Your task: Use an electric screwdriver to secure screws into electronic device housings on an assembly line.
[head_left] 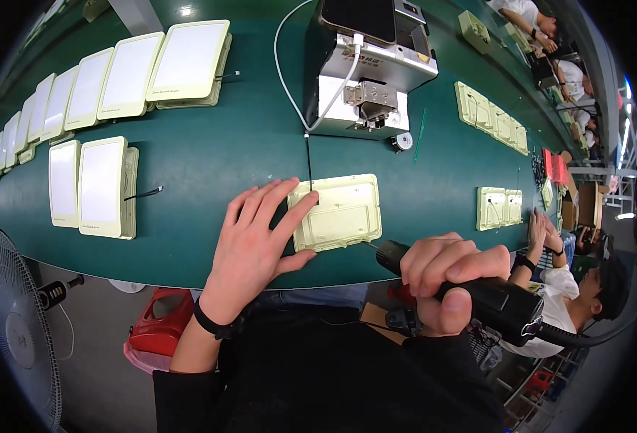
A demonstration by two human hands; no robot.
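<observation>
A pale cream plastic housing (340,216) lies on the green table, its ribbed inner side up, with a dark cable running from its upper left part. Spread out over its left side is my left hand (253,231), index finger near the cable and thumb by the lower edge. My right hand (448,278) is wrapped round a black electric screwdriver (495,307). The screwdriver's thin bit points at the housing's lower right edge; whether it touches a screw is too small to tell.
Ahead stands a metal-and-black machine (369,86) with a phone (358,18) and white cable. White-faced cream panels (188,61) line the left; more housings (491,119) lie right. A fan (19,332) stands at left. Co-worker's hands (542,234) rest at the right.
</observation>
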